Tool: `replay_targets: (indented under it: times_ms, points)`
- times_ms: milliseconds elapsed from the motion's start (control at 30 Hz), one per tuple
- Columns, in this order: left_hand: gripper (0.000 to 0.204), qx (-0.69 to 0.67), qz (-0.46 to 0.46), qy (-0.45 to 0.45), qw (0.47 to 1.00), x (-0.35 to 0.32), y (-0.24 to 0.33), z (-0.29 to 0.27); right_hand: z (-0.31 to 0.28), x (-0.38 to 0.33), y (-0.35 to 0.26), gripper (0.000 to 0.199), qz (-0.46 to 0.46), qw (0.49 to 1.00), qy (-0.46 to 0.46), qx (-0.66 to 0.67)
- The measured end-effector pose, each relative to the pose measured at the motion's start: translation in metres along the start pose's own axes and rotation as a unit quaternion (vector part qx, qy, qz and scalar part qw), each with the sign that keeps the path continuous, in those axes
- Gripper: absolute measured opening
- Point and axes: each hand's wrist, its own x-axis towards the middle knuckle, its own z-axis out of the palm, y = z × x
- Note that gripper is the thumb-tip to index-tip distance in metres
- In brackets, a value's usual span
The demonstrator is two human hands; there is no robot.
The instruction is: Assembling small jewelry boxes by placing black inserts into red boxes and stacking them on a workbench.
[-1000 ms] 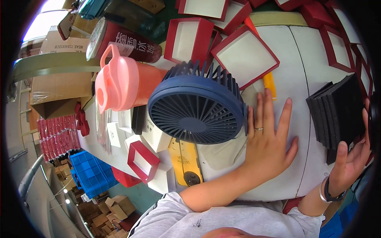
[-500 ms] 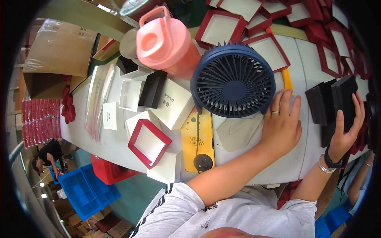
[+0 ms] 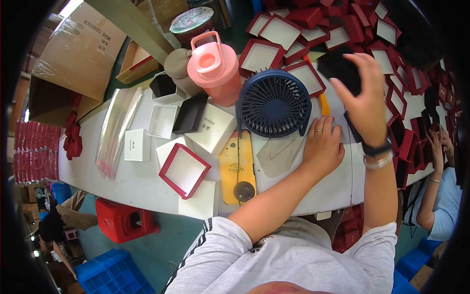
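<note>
Black block (image 3: pixel 345 71): dark slab under right fingers, upper right; 12 o'clock points away from wearer.
Right hand (image 3: pixel 368 105): block's 5 o'clock, raised, motion-blurred; thumb and fingers spread wide in a curve over block, cannot tell if gripping.
Orange strip (image 3: pixel 324 104): block's 7 o'clock.
Left hand (image 3: pixel 320 152): between block's 6 and 7, palm down on white table (image 3: pixel 335 188); fingers slightly parted, nothing seen in it.
Red boxes (image 3: pixel 264 55): white insides, piled from block's 9 round past 12 to 4.
Blue fan (image 3: pixel 273 103): block's 8 o'clock, face up.
Grey cloth (image 3: pixel 279 157): fan's 6 o'clock, flat, beside left hand.
Yellow case (image 3: pixel 237 169): fan's 7 o'clock.
Pink bottle (image 3: pixel 214 63): fan's 10 o'clock, just beside.
White box (image 3: pixel 211 128): fan's 8 o'clock.
Black box (image 3: pixel 190 113): fan's 9 o'clock.
Red open box (image 3: pixel 199 182): yellow case's 9 o'clock, tilted.
Clear bags (image 3: pixel 115 132): fan's 9 o'clock, well apart.
Red stool (image 3: pixel 122 220): red open box's 8 o'clock, on floor.
Co-worker's hand (image 3: pixel 437 147): right hand's 4 o'clock, well apart, at red boxes.
</note>
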Motion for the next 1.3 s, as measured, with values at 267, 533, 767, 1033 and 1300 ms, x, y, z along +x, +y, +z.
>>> replay_targets:
  times_ms: [267, 533, 767, 1033, 1300]
  points:
    - [0.04, -0.006, 0.004, 0.012, 1.0, 0.0, 0.001, -0.001, 0.025, 0.01, 0.009, 0.054, -0.117, 0.907, -0.315, -0.255]
    - [0.039, -0.013, -0.004, 0.036, 0.999, -0.003, -0.003, 0.002, 0.054, 0.007, 0.016, 0.032, -0.148, 0.891, -0.349, -0.25]
    - [0.039, -0.037, -0.009, 0.047, 0.998, 0.001, 0.003, 0.003, 0.045, 0.015, 0.029, 0.018, -0.17, 0.902, -0.301, -0.26]
    - [0.053, -0.266, -0.027, 0.103, 0.958, 0.005, 0.0, -0.01, -0.09, 0.009, -0.012, 0.03, -0.08, 0.964, -0.142, -0.21]
    - [0.126, -0.514, 0.139, 0.066, 0.844, -0.002, 0.016, -0.021, -0.141, -0.097, -0.049, 0.035, 0.036, 0.962, -0.163, -0.217]
